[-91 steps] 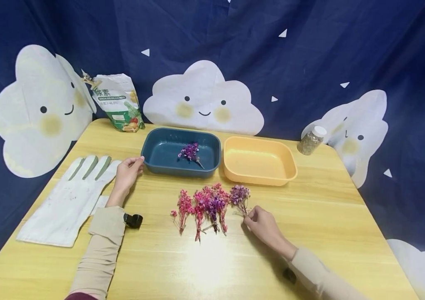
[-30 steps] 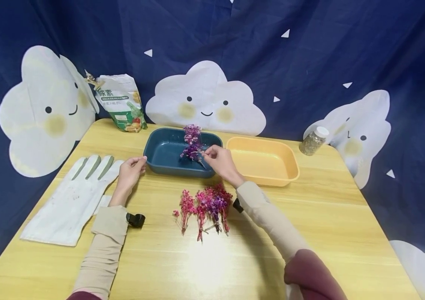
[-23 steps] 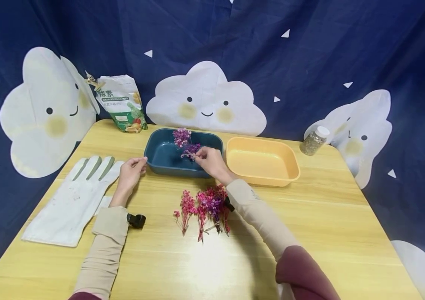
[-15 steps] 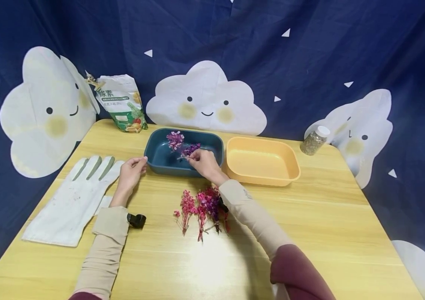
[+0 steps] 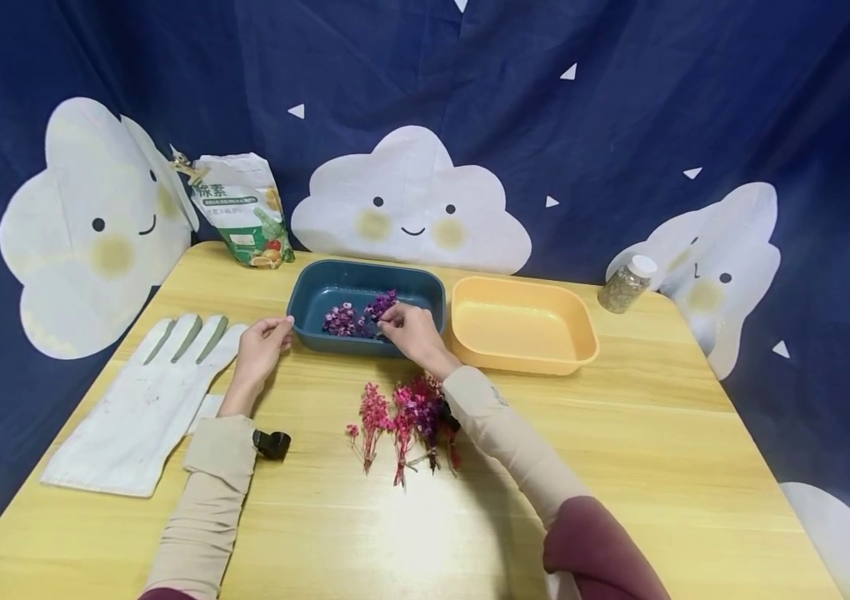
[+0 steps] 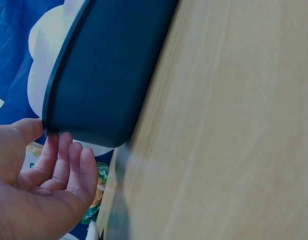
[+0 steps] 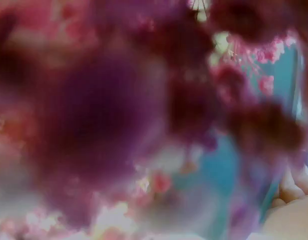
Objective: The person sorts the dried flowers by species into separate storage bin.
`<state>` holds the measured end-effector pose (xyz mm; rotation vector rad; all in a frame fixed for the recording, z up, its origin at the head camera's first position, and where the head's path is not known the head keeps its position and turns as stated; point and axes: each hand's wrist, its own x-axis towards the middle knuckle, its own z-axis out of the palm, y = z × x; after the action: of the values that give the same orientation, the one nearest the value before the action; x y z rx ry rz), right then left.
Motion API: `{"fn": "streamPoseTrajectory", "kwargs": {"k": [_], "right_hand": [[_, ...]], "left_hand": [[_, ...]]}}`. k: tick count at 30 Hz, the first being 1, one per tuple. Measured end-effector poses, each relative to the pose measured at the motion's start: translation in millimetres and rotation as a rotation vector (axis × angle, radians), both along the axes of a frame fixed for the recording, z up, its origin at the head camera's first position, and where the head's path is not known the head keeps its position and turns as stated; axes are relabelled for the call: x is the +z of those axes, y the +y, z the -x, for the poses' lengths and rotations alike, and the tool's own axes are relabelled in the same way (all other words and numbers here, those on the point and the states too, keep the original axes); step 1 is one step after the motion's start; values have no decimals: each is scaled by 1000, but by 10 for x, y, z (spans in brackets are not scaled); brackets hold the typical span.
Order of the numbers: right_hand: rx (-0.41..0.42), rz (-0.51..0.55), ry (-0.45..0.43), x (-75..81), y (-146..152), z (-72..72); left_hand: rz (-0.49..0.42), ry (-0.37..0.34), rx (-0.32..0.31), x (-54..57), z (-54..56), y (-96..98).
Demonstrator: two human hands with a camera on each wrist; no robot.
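A dark blue basin stands at the middle back of the table. My left hand is at its left corner; in the left wrist view, thumb and fingertips pinch the rim. My right hand reaches over the basin's front right side and pinches the stems of a purple dried flower sprig, its head low in the basin toward the left. Another purple sprig lies just behind my fingers. Pink and purple flower bunches lie on the table, partly under my right forearm. Blurred blossoms fill most of the right wrist view.
A yellow basin stands right of the blue one. At the back right is a white-capped jar; a white and green bag stands at the back left. White gloves lie on the left beside my left forearm.
My right hand has picked up the purple sprig from right of the bunches, carried it over the blue basin, then shifted left and lowered it inside. The left hand stays at the rim.
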<state>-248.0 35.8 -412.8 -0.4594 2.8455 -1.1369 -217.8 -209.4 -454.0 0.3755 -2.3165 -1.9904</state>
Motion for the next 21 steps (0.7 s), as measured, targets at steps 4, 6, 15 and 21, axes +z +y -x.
{"fn": "streamPoseTrajectory", "kwargs": {"k": [4, 6, 15, 21], "right_hand": [[-3, 40, 14, 32, 72, -44], [-5, 46, 22, 46, 108, -63], [-17, 46, 88, 49, 249, -160], [-15, 80, 134, 61, 360, -313]], "left_hand": [[2, 0, 0, -7, -5, 7], [-1, 6, 2, -13, -4, 8], [-16, 23, -7, -17, -5, -4], [-18, 13, -4, -3, -7, 4]]}}
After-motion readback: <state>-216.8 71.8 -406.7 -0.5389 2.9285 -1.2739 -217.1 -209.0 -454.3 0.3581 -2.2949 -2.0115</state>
